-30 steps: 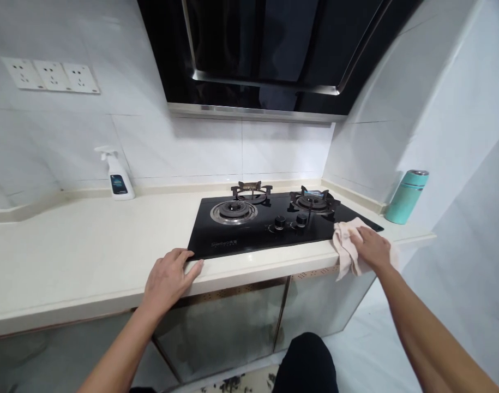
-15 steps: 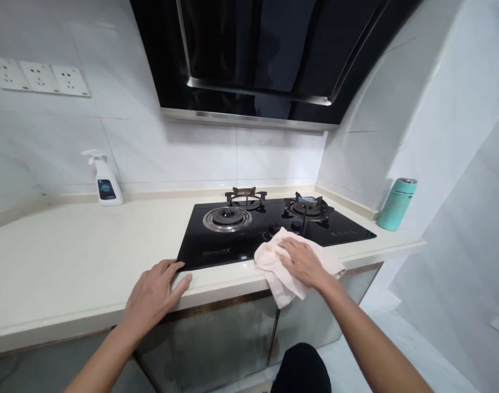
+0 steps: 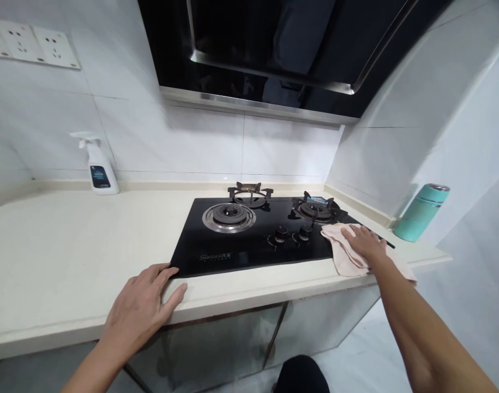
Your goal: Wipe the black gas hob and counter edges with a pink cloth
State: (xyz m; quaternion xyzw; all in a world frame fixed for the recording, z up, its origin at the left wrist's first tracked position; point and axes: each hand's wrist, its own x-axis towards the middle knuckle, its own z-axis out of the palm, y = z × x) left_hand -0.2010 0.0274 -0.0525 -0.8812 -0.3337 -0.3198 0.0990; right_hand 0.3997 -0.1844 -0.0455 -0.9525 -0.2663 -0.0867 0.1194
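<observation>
Pale pink, creased cloth [image 3: 345,259] is lying across the front right edge of the black hob [image 3: 253,245] in the head view, under the right grip [image 3: 366,244], which is resting flat with outstretched fingers. The left grip [image 3: 140,297] is curving loosely open, empty, at the hob's near left corner.

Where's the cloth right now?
In the head view, the cloth is at right, under the right hand, across the front edge of the stove onto the counter.
</observation>
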